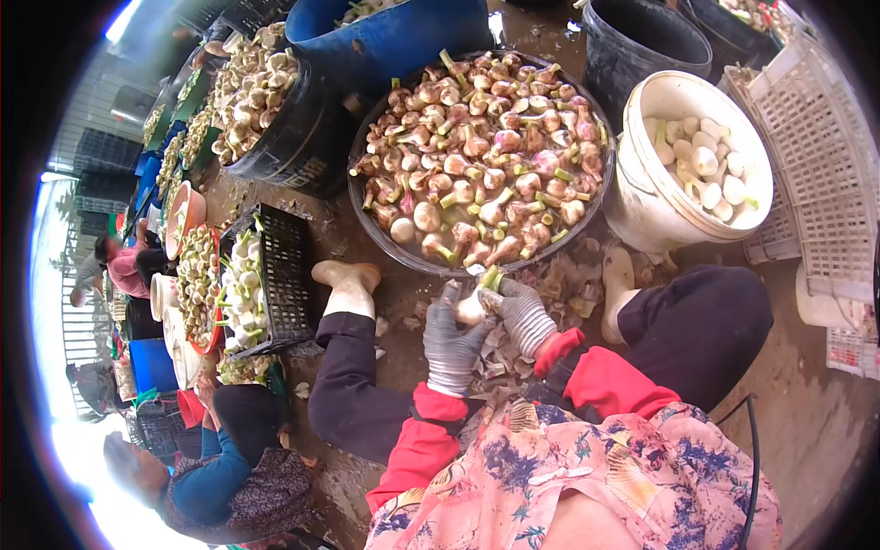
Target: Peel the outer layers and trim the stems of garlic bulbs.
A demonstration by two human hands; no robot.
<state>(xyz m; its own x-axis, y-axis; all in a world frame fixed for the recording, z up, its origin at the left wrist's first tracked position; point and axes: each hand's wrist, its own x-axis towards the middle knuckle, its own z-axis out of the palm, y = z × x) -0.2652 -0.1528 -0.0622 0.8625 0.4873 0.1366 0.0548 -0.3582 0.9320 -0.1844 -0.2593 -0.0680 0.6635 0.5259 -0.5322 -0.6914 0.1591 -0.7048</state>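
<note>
Between my gloved hands is a whitish garlic bulb [470, 309] with a cut green stem. My left hand [450, 337], in a grey-and-white glove, grips the bulb from the left. My right hand [522, 315], gloved alike, has its fingers at the stem and the loose skin; whether it holds a small tool is hidden. Just beyond both hands stands a wide round tub [364, 223] of water full of unpeeled brownish-purple garlic bulbs [474, 144]. To its right, a white bucket [629, 185] holds peeled white bulbs [705, 161].
Garlic skins [560, 282] litter the wet floor under my hands. A black crate [289, 275] of white garlic stands left, near a seated co-worker [220, 474]. A blue barrel [412, 41] and black buckets [646, 41] are behind the tub. Stacked white plastic crates [818, 151] line the right.
</note>
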